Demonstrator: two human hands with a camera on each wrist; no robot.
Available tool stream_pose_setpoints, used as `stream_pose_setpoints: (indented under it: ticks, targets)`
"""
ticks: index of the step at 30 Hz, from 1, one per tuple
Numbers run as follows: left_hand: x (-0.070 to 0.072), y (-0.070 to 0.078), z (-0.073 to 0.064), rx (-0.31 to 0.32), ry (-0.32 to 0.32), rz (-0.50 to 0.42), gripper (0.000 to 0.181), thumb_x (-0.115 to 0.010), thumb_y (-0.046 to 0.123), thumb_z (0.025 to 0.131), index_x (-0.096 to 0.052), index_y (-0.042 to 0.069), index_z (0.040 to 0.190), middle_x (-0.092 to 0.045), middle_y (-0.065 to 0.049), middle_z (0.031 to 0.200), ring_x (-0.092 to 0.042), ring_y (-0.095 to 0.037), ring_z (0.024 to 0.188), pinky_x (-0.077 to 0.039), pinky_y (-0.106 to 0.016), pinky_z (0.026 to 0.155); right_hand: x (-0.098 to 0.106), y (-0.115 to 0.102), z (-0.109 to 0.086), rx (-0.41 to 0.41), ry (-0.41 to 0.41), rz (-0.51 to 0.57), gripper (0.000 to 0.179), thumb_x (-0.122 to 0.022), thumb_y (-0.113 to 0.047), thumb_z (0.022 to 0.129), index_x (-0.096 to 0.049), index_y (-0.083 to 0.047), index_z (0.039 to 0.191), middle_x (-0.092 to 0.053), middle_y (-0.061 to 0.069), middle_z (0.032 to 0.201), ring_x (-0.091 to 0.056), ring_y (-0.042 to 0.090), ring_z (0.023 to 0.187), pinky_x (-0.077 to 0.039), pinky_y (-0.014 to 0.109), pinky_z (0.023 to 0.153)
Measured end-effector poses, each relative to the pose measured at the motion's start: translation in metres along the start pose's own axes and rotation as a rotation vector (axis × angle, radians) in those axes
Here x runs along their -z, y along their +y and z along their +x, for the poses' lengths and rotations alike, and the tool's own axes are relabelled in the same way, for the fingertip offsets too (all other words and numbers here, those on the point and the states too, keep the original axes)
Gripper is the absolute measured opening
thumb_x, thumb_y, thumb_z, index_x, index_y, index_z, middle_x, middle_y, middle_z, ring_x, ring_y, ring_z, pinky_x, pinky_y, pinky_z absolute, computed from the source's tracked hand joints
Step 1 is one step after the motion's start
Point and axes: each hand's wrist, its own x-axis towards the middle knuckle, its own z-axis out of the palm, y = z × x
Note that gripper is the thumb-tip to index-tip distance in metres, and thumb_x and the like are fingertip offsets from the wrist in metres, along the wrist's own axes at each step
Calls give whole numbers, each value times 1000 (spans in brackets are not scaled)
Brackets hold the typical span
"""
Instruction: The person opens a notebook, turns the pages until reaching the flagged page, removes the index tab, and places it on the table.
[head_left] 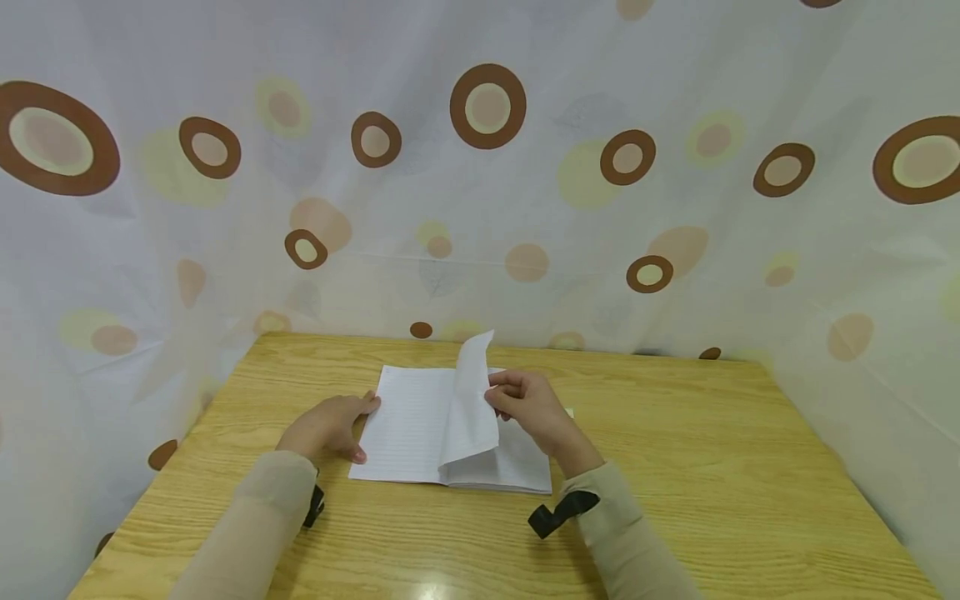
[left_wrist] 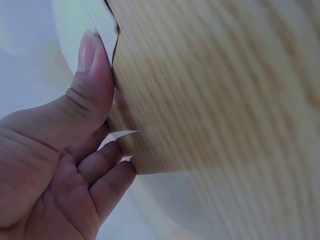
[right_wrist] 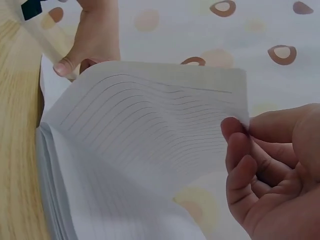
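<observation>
An open lined notebook (head_left: 408, 425) lies on the wooden table, its left page flat. My right hand (head_left: 528, 408) pinches the outer edge of one notebook page (head_left: 472, 408), which stands up curved from the spine. In the right wrist view, ruled lines show on that raised page (right_wrist: 145, 110), between thumb and fingertips of the right hand (right_wrist: 280, 170). At the notebook's left edge is my left hand (head_left: 330, 425), thumb and forefinger spread apart along it. The left wrist view has the left thumb (left_wrist: 92, 75) at the paper's edge, the other fingers loosely bent beside it.
The wooden table (head_left: 712, 467) extends on both sides of the notebook. Behind it hangs a pale cloth (head_left: 525, 208) patterned with brown rings and spots. A black strap (head_left: 562, 512) is at the right wrist, and another dark strap (head_left: 315, 507) at the left.
</observation>
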Motion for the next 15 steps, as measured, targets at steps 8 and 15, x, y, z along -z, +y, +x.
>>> stream_pose_setpoints:
  ticks: [8, 15]
  targets:
    - [1, -1, -2, 9, 8, -37, 96, -89, 23, 68, -43, 8, 150, -36, -17, 154, -36, -43, 137, -32, -57, 109, -17, -6, -5, -15, 49, -19, 15, -65, -10, 96, -69, 3, 102, -65, 7, 75, -55, 16, 64, -46, 24, 58]
    - [1, -4, 0, -8, -7, -52, 97, -89, 25, 68, -42, 8, 151, -31, -13, 158, -34, -43, 139, -30, -58, 111, -29, -9, -8, -46, 24, -54, 16, -64, -11, 97, -70, 4, 97, -65, 24, 79, -55, 19, 63, -40, 22, 52]
